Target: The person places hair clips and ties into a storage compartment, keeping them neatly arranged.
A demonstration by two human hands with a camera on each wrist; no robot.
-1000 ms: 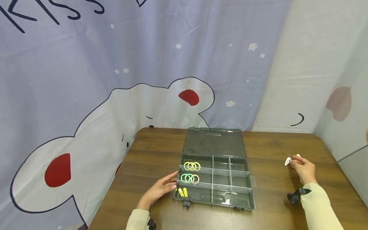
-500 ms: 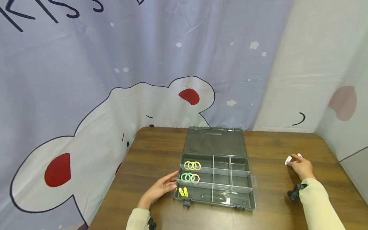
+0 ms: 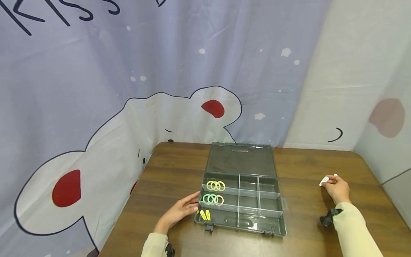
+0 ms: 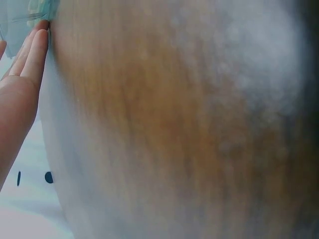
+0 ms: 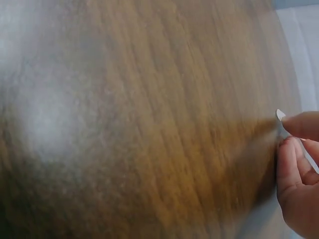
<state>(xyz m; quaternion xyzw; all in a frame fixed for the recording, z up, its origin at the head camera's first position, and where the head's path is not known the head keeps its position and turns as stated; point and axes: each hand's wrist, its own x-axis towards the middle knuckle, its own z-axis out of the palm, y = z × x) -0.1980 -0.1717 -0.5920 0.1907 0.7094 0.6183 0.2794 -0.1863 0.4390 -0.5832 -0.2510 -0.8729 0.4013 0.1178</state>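
Observation:
A grey see-through compartment box [image 3: 243,208] lies open on the table. In its left compartments sit yellow rings [image 3: 216,185], green and yellowish rings [image 3: 211,198] and yellow hair clips [image 3: 205,215]. My left hand [image 3: 179,211] rests against the box's left side, its fingers fairly straight; the left wrist view shows them at the box wall. Far to the right, my right hand [image 3: 338,189] pinches a white hair clip [image 3: 324,181] by its end. Another small white piece [image 3: 335,175] shows just behind the fingers, mostly hidden. In the right wrist view only the white tip [image 5: 280,114] shows.
The brown wooden table [image 3: 305,214] runs under everything. Behind the box stands its raised lid [image 3: 240,159], leaning back. A printed curtain [image 3: 179,117] hangs along the table's far edge and sides.
My right hand has shifted slightly, and the white hair clip now tilts more at its fingertips. The left hand and the box stay in place; the head view has moved a little.

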